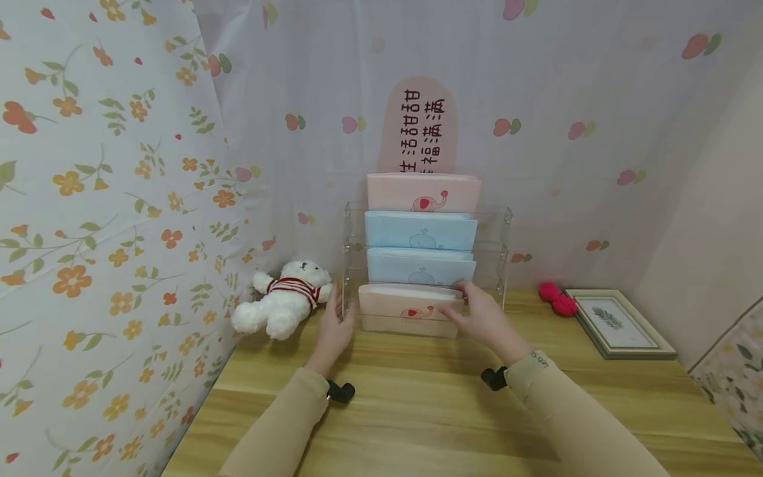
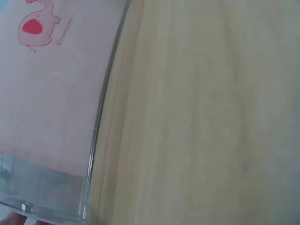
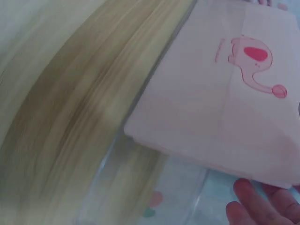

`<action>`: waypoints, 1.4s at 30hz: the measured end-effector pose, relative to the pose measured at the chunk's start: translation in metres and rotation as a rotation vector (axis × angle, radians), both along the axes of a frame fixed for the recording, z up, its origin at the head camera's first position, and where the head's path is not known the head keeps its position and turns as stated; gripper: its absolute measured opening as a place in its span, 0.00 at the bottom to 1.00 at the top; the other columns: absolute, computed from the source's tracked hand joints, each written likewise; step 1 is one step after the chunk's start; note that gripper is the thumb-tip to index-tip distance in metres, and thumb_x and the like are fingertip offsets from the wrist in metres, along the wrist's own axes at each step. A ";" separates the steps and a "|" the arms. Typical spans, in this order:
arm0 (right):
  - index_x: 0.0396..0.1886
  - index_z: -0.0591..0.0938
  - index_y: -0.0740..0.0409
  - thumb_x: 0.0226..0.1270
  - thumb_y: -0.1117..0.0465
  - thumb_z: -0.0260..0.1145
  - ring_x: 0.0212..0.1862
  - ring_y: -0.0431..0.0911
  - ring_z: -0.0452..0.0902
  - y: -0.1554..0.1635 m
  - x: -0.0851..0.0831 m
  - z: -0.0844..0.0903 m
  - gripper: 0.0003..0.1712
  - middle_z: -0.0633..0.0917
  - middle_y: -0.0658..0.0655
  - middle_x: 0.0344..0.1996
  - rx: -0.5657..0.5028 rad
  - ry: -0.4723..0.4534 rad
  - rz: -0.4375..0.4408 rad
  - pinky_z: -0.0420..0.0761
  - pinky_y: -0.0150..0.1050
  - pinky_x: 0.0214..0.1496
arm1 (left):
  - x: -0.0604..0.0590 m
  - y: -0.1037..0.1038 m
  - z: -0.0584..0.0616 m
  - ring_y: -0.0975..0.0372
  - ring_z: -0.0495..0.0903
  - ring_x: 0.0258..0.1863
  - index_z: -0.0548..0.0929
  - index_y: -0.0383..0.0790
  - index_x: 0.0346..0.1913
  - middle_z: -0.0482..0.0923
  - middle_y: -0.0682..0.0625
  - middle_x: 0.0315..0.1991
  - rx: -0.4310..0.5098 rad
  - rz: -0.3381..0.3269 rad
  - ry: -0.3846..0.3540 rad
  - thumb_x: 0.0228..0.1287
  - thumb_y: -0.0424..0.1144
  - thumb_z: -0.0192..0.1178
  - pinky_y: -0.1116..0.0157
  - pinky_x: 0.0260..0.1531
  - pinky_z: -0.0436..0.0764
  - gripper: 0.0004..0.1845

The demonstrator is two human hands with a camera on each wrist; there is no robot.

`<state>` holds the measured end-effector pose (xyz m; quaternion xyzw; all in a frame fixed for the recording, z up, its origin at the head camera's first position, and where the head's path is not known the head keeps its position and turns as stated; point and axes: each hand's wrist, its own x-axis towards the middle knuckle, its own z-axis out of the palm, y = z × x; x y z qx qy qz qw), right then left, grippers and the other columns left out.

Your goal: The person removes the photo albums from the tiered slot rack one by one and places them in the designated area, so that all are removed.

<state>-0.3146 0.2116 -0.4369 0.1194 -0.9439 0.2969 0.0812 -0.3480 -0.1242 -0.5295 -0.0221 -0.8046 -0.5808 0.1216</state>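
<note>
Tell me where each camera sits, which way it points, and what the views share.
Head: worn on the head, looks forward and down at the clear rack, left hand, right hand, both sleeves.
Left wrist: faces the table and rack corner; a sliver of skin at the bottom edge.
Right wrist: looks across the table; fingertips show.
All three share the bottom pink pack with its elephant.

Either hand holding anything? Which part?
The right hand grips the bottom pink elephant pack at its upper right edge. The left hand rests open against the clear rack.
</note>
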 end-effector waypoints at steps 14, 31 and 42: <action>0.67 0.86 0.57 0.80 0.50 0.73 0.75 0.66 0.78 -0.028 -0.010 -0.018 0.24 0.86 0.66 0.69 -0.154 0.019 0.003 0.76 0.67 0.77 | -0.003 -0.014 -0.024 0.43 0.81 0.72 0.79 0.34 0.76 0.83 0.34 0.71 0.161 0.038 0.014 0.85 0.45 0.61 0.44 0.75 0.78 0.26; 0.53 0.88 0.58 0.77 0.61 0.75 0.55 0.58 0.83 -0.043 -0.004 -0.035 0.11 0.86 0.60 0.47 -0.248 0.094 0.000 0.81 0.59 0.64 | 0.008 -0.016 -0.040 0.44 0.82 0.72 0.80 0.35 0.76 0.83 0.35 0.71 0.133 0.055 0.041 0.86 0.45 0.61 0.44 0.73 0.79 0.25; 0.54 0.88 0.57 0.77 0.62 0.74 0.52 0.55 0.81 -0.038 -0.009 -0.035 0.10 0.86 0.60 0.48 -0.270 0.093 -0.047 0.80 0.54 0.60 | -0.005 -0.010 -0.030 0.45 0.82 0.70 0.81 0.36 0.74 0.85 0.36 0.69 0.099 0.043 0.040 0.85 0.43 0.61 0.44 0.72 0.79 0.23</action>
